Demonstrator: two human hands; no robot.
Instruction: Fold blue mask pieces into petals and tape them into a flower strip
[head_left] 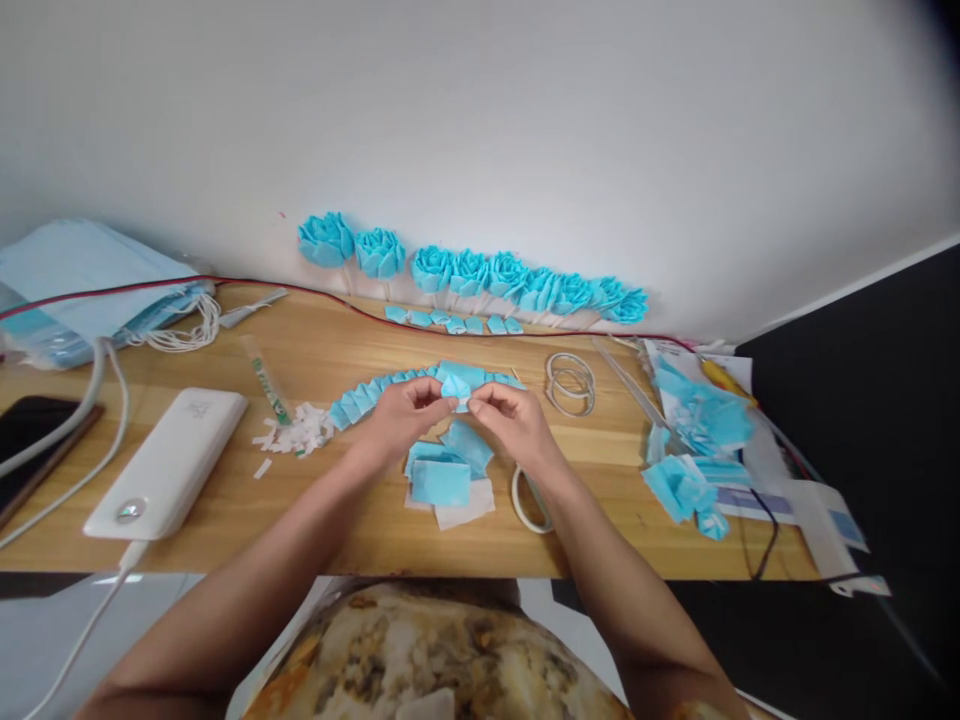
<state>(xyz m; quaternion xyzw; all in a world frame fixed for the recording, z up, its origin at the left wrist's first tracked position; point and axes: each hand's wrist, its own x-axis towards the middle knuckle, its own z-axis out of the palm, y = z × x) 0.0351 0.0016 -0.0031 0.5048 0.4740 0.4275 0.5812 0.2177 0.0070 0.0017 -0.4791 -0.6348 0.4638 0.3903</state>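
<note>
Between my two hands, above the middle of the table, is a small blue folded petal of thin fabric-like sheet. My left hand pinches its left side with thumb and forefinger. On the other side, my right hand pinches its lower right edge. Behind them, a curved row of folded blue petals lies on the wood, partly hidden by my fingers. Just below my hands sits a loose stack of blue cut pieces with white ones under it. A roll of tape lies beside my right forearm.
Blue flowers on white sticks lean along the wall. Small blue pieces lie before them. A white power bank, paper scraps and a mask stack are left. Tape rings, scissors and blue scraps are right.
</note>
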